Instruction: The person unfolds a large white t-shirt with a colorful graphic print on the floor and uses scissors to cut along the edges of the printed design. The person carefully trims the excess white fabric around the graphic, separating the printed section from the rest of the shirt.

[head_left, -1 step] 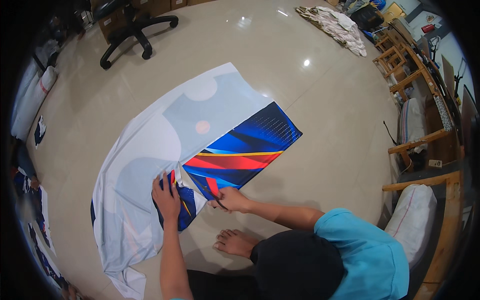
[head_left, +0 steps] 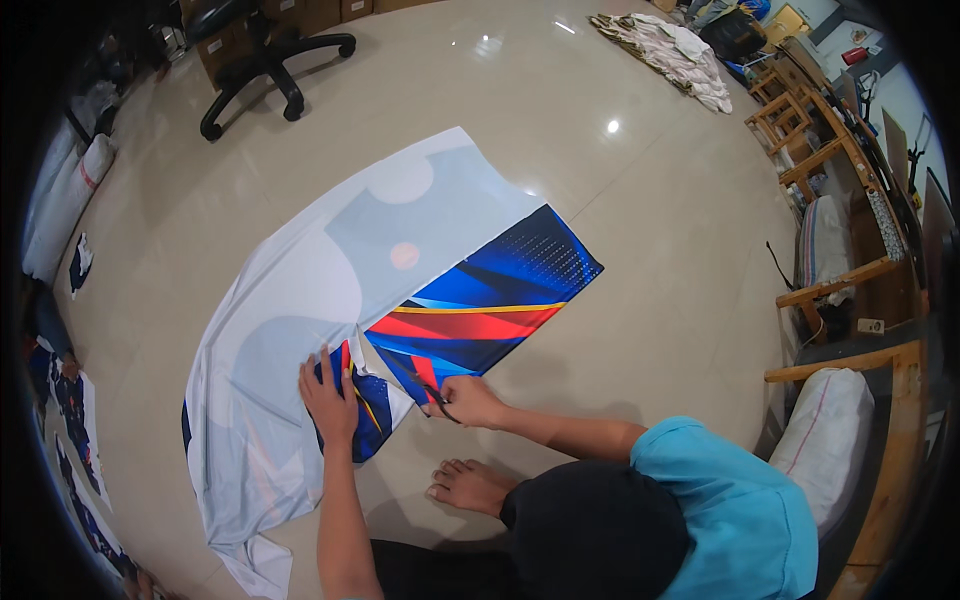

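Note:
A large sheet of printed fabric (head_left: 290, 285) lies spread on the floor, its pale underside up with faint garment-panel outlines. Along its right side, a blue, red and yellow printed section (head_left: 480, 310) shows its bright face. A gap splits this section from a smaller dark blue piece (head_left: 372, 415) nearer me. My left hand (head_left: 330, 405) rests flat on the fabric beside the smaller piece, fingers spread. In my right hand (head_left: 472, 402) are dark-handled scissors (head_left: 440, 404), held at the near corner of the bright section by the gap. The blades are hard to make out.
My bare foot (head_left: 470, 487) is on the floor just below the fabric. A wheeled chair base (head_left: 270, 65) stands at the far left, a heap of pale cloth (head_left: 680, 60) at the far right. Wooden frames (head_left: 840, 280) and a white sack (head_left: 825, 430) line the right side.
My left hand has shifted very slightly left on the fabric. My right hand has moved a little to the right with the scissors. The fabric lies almost unchanged.

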A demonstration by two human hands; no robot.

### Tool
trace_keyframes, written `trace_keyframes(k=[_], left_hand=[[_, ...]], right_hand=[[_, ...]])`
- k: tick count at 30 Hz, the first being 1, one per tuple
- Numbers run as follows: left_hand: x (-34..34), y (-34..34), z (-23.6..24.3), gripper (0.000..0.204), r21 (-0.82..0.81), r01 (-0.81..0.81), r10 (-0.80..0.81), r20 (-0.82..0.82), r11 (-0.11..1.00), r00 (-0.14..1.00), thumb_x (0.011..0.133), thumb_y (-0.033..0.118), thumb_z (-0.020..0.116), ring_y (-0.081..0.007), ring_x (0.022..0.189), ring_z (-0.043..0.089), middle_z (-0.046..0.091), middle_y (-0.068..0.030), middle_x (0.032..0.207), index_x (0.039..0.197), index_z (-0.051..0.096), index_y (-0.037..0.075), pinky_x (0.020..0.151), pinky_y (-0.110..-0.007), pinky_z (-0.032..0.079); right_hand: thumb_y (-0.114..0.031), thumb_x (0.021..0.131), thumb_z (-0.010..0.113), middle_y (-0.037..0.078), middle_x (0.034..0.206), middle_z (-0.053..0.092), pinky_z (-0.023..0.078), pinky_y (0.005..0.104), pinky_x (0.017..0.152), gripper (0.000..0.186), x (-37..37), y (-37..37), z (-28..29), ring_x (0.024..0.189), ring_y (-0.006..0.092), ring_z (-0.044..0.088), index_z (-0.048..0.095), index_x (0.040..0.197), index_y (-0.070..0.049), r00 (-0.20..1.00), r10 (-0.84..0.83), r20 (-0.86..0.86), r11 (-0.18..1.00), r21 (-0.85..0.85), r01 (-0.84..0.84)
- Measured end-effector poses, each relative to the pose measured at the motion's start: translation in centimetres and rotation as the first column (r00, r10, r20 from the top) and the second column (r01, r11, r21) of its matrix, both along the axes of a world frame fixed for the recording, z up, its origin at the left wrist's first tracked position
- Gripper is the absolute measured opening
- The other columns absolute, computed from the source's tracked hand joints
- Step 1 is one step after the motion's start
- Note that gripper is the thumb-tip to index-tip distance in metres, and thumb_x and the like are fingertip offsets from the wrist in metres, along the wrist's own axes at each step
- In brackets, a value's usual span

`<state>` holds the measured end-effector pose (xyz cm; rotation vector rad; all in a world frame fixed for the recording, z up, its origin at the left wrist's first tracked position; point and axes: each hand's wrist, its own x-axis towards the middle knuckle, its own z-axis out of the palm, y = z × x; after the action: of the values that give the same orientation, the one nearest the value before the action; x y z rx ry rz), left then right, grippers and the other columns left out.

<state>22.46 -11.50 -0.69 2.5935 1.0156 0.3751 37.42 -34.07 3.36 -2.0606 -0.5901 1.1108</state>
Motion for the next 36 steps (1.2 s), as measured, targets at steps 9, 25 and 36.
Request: trace_keyframes(k=[9,25,36], left_hand=[[-5.6,-2.4,4.0,0.069,-0.136,0.401,-0.407,-0.018,0.906,0.913,0.078,0.046,0.084,-0.043,0.127,0.05,0.055,-0.0213,0.132,0.129,0.06,0.006,0.11,-0.054,0.036],[-5.5,-12.2,4.2,0.021,-0.609,0.245,-0.268,0.055,0.754,0.962,0.101,0.013,0.06,-0.0476,0.103,0.065,0.066,-0.0293,0.105,0.115,0.057,-0.003,0.085,-0.05,0.051],[-0.7,-12.0,5.0,0.054,-0.309,0.333,-0.333,0.055,0.891,0.941,0.099,0.035,0.066,-0.045,0.136,0.046,0.051,-0.024,0.144,0.143,0.052,0.007,0.11,-0.056,0.04]], right_hand=[[-0.023,0.08,0.083,0.016,0.103,0.065,0.051,0.0497,0.084,0.04,3.5,-4.7,-1.0,0.102,0.0373,0.063,0.057,0.106,-0.005,0.796,-0.048,0.603,0.987,0.152,-0.056],[-0.001,0.079,0.07,0.018,0.094,0.068,0.052,0.0468,0.078,0.029,10.5,-13.5,-3.0,0.088,0.0383,0.067,0.063,0.107,-0.005,0.699,-0.281,0.657,0.959,0.184,0.214],[-0.009,0.079,0.079,0.01,0.085,0.067,0.053,0.0387,0.075,0.031,12.6,-20.0,-0.7,0.077,0.0255,0.066,0.062,0.104,-0.001,0.551,-0.399,0.733,0.9,0.198,0.388]])
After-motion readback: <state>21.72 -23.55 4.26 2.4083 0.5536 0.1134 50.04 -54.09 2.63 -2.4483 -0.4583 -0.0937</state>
